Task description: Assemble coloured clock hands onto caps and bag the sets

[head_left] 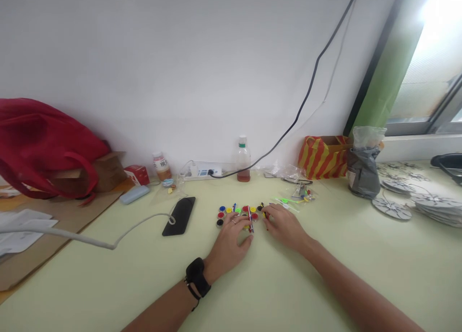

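Observation:
Small round discs in red, blue, yellow, green and black [220, 215] lie grouped on the pale table. My left hand [229, 240], with a black watch on its wrist, rests over the group, fingers stretched out and thumb apart. A thin red-and-white stick [250, 216] stands out among the discs at its fingertips; whether the hand grips it is unclear. To the right, my right hand [285, 227] has its fingers bent together at the group's edge, closed around a small piece with yellow and dark parts, mostly hidden by the fingers.
A black phone [179, 216] with a pale cable lies left of the hands. Behind stand a bottle [243, 159] and a power strip [204, 174]. Plastic bags with small parts [303, 193] lie beyond my right hand. Stacked grey discs [438, 207] sit far right, a red bag [46, 144] far left.

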